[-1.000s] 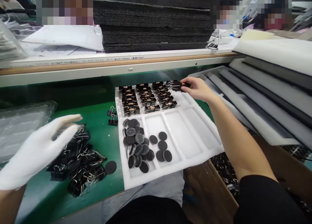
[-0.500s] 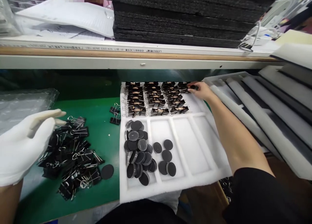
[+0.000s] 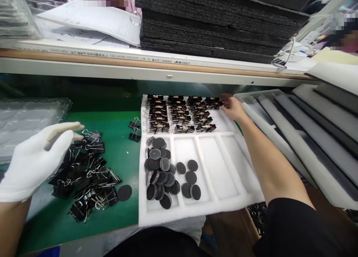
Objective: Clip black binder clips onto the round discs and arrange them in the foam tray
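My left hand (image 3: pixel 36 160), in a white glove, hovers with its fingers stretched out over a loose pile of black binder clips (image 3: pixel 86 175) on the green mat and holds nothing. My right hand (image 3: pixel 233 107) reaches to the far right corner of the white foam tray (image 3: pixel 223 208). Its fingertips are pressed together on a binder clip (image 3: pixel 214 102) at the back of the fourth row. Rows of clips (image 3: pixel 176 113) fill the tray's far compartments. Black round discs (image 3: pixel 160 171) lie in the near left compartments.
Two stray clips (image 3: pixel 134 129) and one disc (image 3: pixel 124 192) lie on the green mat (image 3: pixel 117 152). Clear plastic trays (image 3: pixel 28 119) sit at the left, and long foam trays (image 3: pixel 302 126) at the right. A raised shelf (image 3: pixel 140 67) carries black foam sheets (image 3: pixel 212 29). A person sits beyond it.
My right hand carried a clip to the tray's far right row and now rests lower on it. My gloved left hand drifted slightly left. The camera tilted down.
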### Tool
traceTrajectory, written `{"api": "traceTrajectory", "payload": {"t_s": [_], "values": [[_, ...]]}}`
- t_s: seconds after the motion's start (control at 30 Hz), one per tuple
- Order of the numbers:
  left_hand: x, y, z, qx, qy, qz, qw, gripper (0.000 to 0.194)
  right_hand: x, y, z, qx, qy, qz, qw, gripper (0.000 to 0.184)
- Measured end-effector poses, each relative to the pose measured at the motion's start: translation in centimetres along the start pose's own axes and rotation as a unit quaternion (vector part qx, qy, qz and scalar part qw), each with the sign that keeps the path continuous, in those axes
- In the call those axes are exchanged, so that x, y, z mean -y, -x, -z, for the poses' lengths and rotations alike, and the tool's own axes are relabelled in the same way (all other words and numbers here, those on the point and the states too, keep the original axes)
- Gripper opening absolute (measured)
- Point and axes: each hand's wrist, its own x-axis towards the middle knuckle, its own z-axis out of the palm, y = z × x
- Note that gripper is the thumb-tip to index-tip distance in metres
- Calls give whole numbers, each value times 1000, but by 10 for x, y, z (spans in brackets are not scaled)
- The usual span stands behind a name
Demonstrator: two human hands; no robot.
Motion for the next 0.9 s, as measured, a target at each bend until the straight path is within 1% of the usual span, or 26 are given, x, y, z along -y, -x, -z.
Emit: {"api": "traceTrajectory", "payload": {"t_s": [0.03,0.07,0.13,0.2,0.27,0.33,0.4,0.43,0.5,0.53,0.6,0.63,0.67,0.7,0.73,0.77,0.8,0.83,0.9], "values": [[-7,1,1,-21,15,7,1000,31,2,1,2,1,-3,-4,1000,60],[-13,1,2,-29,26,11,999,28,4,2,4,2,-4,-8,1000,58],[-20,2,4,-14,33,10,999,27,9,4,7,5,-2,-16,1000,58],[-21,1,6,-7,33,7,999,29,17,7,8,6,7,-25,1000,61],[-19,1,7,-3,33,5,999,31,25,10,10,-3,25,-40,999,65],[-13,0,8,-2,32,1,999,33,36,15,13,-17,51,-62,997,64],[-5,-3,10,-6,34,-7,999,38,52,22,20,-16,76,-84,993,55],[-1,-5,11,-7,26,-14,1000,40,63,28,24,-6,87,-92,992,49],[8,-9,15,-32,-11,-18,999,41,88,46,32,43,98,-92,990,39],[13,-11,18,-51,-37,-14,998,40,102,60,35,79,98,-81,989,34],[22,-12,27,-81,-84,7,993,38,130,93,36,175,84,-41,980,28],[27,-11,32,-93,-96,17,991,37,142,113,34,237,70,-6,969,29],[32,-9,38,-105,-102,23,989,38,151,134,31,328,60,49,941,36],[38,-6,44,-112,-103,24,988,39,158,154,26,382,60,84,919,43],[44,-1,51,-123,-103,24,987,41,161,173,20,403,65,105,907,48],[51,5,56,-134,-102,23,985,42,161,189,13,406,69,124,903,50],[59,11,61,-143,-102,21,984,43,159,202,6,398,66,144,904,50],[67,18,66,-153,-105,20,982,43,154,211,-1,377,54,157,911,48],[84,33,70,-196,-118,28,973,41,141,219,-12,357,33,172,918,39]]}}
